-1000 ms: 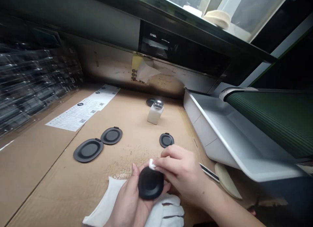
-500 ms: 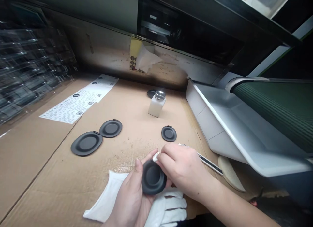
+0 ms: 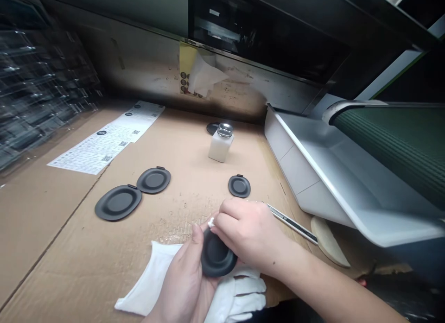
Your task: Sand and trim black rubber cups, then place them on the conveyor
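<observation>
My left hand (image 3: 187, 272) holds a black oval piece (image 3: 218, 252) by its edge, thumb on the near left rim, low in the middle of the view. Pinched in the fingers of my right hand (image 3: 243, 225) is a small white wad (image 3: 211, 222), touching the upper rim of that piece. A white glove (image 3: 239, 293) and a white cloth (image 3: 146, 281) lie beneath my left hand. Beyond my hands, one black oval piece (image 3: 239, 186) lies on the cardboard, and two more (image 3: 118, 202) lie to the left, touching each other.
A white bottle with a metal top (image 3: 221, 143) stands farther back, before another black piece (image 3: 212, 128). Printed sheets (image 3: 107, 140) lie left, near stacked clear trays (image 3: 38, 86). A grey-white bin (image 3: 302, 174), a cutter (image 3: 294, 224) and a pale curved piece (image 3: 328, 242) are right.
My right hand and the white wad have moved a little left along the upper rim of the held piece. The whole view has shifted slightly.
</observation>
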